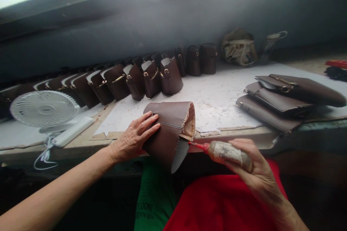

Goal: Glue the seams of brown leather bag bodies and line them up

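Red-nozzled bottle [227,155] at a brown bag's [168,126] open end, right of the white fan [45,109].
The right hand [253,166] grips the bottle; the left hand [137,137] lies across the bag, thumb hidden — whether it grips, I cannot tell. Standing bags [172,77] line the worktop [101,143] behind the fan and rightward — stacked bags [276,108] lie far right of it.

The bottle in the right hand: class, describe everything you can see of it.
The bottle is rounded, its dingy body partly covered by a worn, stained, whitish wrap; it looks like plastic. Its red nozzle narrows to a thin tip. The right hand grips it sideways, base end towards the palm, tip pointing left at the open end of the brown case. Whether the tip touches the case, and what the bottle holds, cannot be told.
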Available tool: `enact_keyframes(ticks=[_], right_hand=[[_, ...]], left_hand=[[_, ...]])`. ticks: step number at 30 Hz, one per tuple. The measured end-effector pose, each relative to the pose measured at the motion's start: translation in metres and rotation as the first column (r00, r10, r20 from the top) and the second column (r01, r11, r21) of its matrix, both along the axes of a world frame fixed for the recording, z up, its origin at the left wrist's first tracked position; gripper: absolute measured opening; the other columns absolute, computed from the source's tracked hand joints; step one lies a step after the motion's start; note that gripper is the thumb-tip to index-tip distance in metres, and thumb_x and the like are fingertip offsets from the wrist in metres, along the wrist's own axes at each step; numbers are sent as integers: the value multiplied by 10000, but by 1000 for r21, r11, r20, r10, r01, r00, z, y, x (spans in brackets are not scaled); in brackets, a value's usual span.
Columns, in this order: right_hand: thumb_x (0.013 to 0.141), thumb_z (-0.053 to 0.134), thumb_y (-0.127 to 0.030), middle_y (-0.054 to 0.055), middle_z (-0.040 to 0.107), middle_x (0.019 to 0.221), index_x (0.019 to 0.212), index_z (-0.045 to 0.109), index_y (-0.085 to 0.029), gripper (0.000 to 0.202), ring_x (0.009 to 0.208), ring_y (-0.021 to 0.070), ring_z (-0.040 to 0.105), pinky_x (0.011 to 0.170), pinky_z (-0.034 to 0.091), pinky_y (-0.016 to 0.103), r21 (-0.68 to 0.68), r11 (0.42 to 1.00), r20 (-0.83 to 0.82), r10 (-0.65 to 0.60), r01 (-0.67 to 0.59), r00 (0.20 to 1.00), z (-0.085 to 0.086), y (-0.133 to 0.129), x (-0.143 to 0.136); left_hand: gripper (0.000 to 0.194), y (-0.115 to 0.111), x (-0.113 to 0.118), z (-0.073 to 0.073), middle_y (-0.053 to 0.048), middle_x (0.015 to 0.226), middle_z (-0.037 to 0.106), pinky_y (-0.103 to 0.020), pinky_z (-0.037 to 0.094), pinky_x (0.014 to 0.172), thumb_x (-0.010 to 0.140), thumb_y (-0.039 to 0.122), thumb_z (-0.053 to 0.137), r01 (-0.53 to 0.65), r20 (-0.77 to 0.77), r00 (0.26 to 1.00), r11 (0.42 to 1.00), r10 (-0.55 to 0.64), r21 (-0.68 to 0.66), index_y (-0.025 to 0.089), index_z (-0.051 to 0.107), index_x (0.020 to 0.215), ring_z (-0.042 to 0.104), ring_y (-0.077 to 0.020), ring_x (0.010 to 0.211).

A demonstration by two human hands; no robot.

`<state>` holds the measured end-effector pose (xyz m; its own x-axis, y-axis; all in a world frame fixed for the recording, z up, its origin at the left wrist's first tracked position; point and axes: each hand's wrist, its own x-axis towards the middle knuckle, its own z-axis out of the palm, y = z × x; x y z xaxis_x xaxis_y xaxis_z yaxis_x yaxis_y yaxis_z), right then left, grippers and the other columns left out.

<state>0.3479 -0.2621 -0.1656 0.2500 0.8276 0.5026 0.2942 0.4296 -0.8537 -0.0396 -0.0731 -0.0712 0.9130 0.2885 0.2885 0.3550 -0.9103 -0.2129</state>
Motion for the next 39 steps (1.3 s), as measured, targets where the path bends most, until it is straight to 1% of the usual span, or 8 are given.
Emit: enact_keyframes(ticks=[5, 10, 14, 22, 28, 34, 36, 39], right_hand=[[972, 801, -223, 57, 640, 1276, 1324, 685, -334, 386, 1110, 178, 715, 865, 623, 195, -28, 996, 14, 80, -79, 997, 5, -4, -2], [968, 792, -174, 40, 629, 1248, 1348, 669, -341, 432, 1094, 146, 704, 924, 600, 176, 52, 999, 48, -17, 15, 999, 8, 2, 0], [967, 806, -207, 39, 639, 1267, 1333, 675, -337, 410, 1114, 151, 700, 930, 590, 168, 10, 999, 91, 36, -37, 995, 7, -2, 3], [963, 810, -207, 28, 626, 1265, 1319, 678, -353, 407, 1120, 140, 680, 942, 572, 165, 23, 1000, -4, -3, 3, 1000, 4, 4, 0], [967, 825, -308, 30, 620, 1270, 1310, 665, -364, 382, 1033, 169, 735, 867, 622, 219, -186, 965, -135, 162, -186, 977, -5, -9, -4], [951, 834, -284, 16, 642, 1199, 1262, 700, -356, 346, 1030, 141, 705, 862, 591, 154, -54, 999, -43, -5, 3, 999, 4, -4, -4], [951, 838, -293, 15, 648, 1198, 1261, 707, -359, 343, 1033, 140, 701, 869, 589, 153, -54, 999, -27, 0, -2, 1000, 5, -5, -4], [964, 832, -322, 29, 649, 1273, 1297, 702, -362, 360, 1097, 162, 703, 908, 596, 184, -97, 991, -51, 86, -91, 995, 0, -13, -6]], left_hand=[[1211, -5, -4, -5, -251, 1699, 419, -684, 443, 1261, 787, 245, 939, -28, 11, 1000, 999, 28, -15, 229, 182, 1732, 327, -490, 1623], [1169, -5, -5, -9, -236, 1692, 440, -687, 468, 1235, 792, 221, 919, -18, 48, 999, 1000, 19, -4, 230, 215, 1725, 342, -481, 1621], [1178, -5, -6, -11, -219, 1708, 430, -679, 462, 1247, 788, 223, 919, -23, 51, 998, 1000, 23, 1, 236, 211, 1729, 333, -463, 1631], [1234, -8, -6, -15, -221, 1702, 438, -690, 469, 1235, 729, 149, 920, -17, 65, 998, 1000, 16, 8, 239, 209, 1734, 346, -482, 1618], [1222, -8, -8, -17, -227, 1706, 423, -701, 466, 1233, 733, 85, 879, -11, 56, 998, 1000, 11, -7, 238, 200, 1737, 334, -492, 1618], [1227, -9, -6, -19, -231, 1701, 419, -723, 453, 1236, 749, 96, 887, -22, 98, 995, 1000, 23, -18, 248, 184, 1743, 337, -498, 1614], [1235, -11, -6, -19, -226, 1705, 413, -721, 456, 1235, 747, 71, 864, -24, 98, 995, 1000, 26, -19, 256, 165, 1748, 338, -495, 1614], [1232, -15, -6, -20, -218, 1703, 416, -720, 460, 1231, 758, 46, 821, -32, 106, 994, 999, 32, -3, 270, 133, 1755, 334, -488, 1618]])
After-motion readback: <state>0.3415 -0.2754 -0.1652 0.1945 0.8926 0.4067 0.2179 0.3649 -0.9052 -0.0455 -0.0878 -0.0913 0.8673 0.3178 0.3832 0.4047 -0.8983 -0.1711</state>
